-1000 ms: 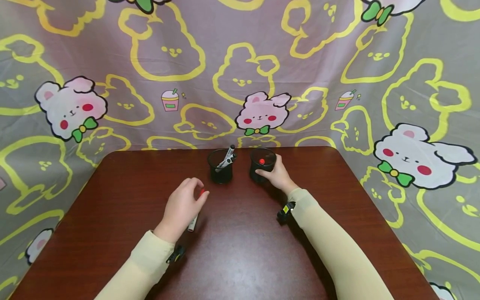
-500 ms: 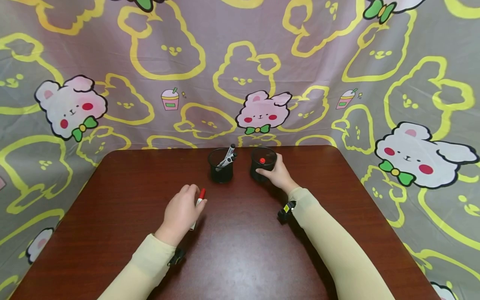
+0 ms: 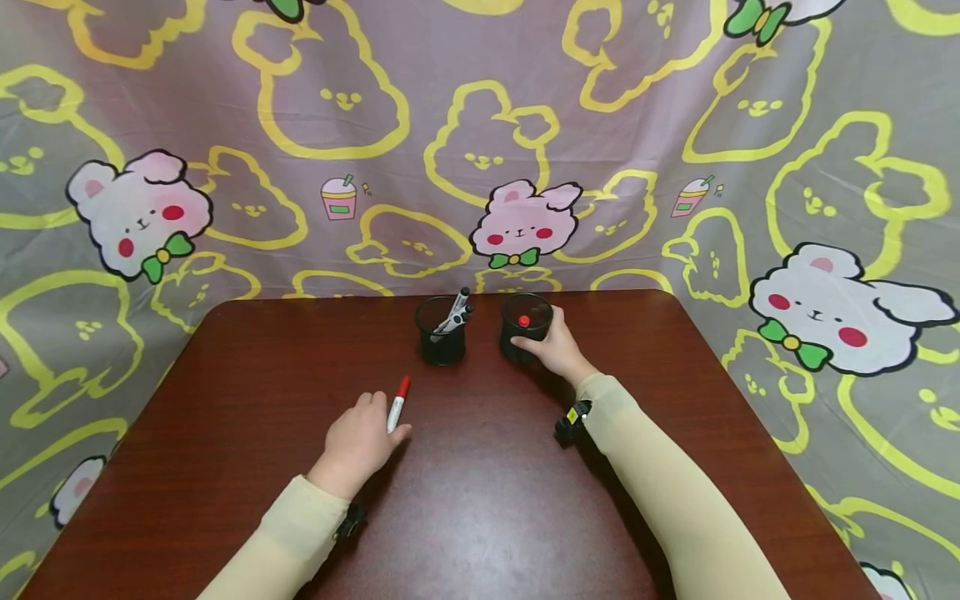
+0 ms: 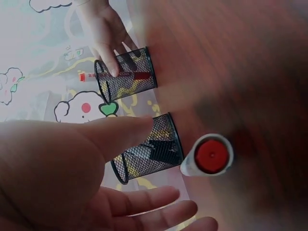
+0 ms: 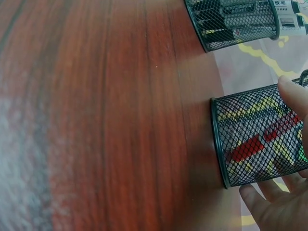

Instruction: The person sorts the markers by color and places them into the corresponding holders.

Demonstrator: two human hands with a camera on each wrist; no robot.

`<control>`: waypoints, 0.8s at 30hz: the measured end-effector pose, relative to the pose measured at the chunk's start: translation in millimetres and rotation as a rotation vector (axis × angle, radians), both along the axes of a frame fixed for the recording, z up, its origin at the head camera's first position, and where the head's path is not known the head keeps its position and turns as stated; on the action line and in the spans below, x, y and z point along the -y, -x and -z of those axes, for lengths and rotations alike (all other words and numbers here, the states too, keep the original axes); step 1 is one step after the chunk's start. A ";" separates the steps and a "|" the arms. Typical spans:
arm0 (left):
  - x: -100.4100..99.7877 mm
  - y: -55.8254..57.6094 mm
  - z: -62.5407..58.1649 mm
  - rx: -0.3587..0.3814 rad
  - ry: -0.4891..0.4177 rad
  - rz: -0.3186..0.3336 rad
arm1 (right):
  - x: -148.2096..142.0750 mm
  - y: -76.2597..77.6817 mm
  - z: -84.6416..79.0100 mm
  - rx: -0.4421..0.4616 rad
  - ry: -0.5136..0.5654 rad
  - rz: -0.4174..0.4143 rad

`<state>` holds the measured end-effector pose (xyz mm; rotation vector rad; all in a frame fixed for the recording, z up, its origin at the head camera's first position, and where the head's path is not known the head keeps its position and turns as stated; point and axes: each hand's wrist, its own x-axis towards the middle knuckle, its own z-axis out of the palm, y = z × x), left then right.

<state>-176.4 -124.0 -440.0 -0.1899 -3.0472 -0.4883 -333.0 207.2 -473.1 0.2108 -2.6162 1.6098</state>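
In the head view a white marker with a red cap (image 3: 398, 405) lies on the brown table beside my left hand (image 3: 360, 440). My left thumb and fingers are spread apart around its near part; the left wrist view shows the marker's red end (image 4: 211, 155) in front of the hand, with a gap to the fingers. My right hand (image 3: 557, 346) grips a black mesh pen holder (image 3: 516, 343), thumb on the near side and fingers behind. One red-capped marker (image 4: 82, 77) stands in that holder, its cap down in the right wrist view.
A second black mesh pen holder (image 3: 442, 346) stands to the left of the gripped one, with several black-and-white markers (image 3: 454, 319) leaning in it. Behind the table (image 3: 262, 375) hangs a patterned cloth (image 3: 420, 50) that meets its back edge.
My left hand has moved back toward me along the marker, lower, with its fingers spreading, so the red cap now shows. The marker and my right hand have stayed about where they were.
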 end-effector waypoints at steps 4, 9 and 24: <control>0.4 -4.1 2.4 0.018 0.021 -0.004 | 0.0 -1.0 -2.1 0.012 -0.002 0.001; -0.9 -7.8 4.3 0.015 0.046 -0.004 | -0.3 -1.6 -3.0 0.028 -0.005 0.002; -1.6 -14.4 9.3 -0.005 0.071 0.007 | -0.6 -0.5 -2.3 0.022 -0.009 -0.005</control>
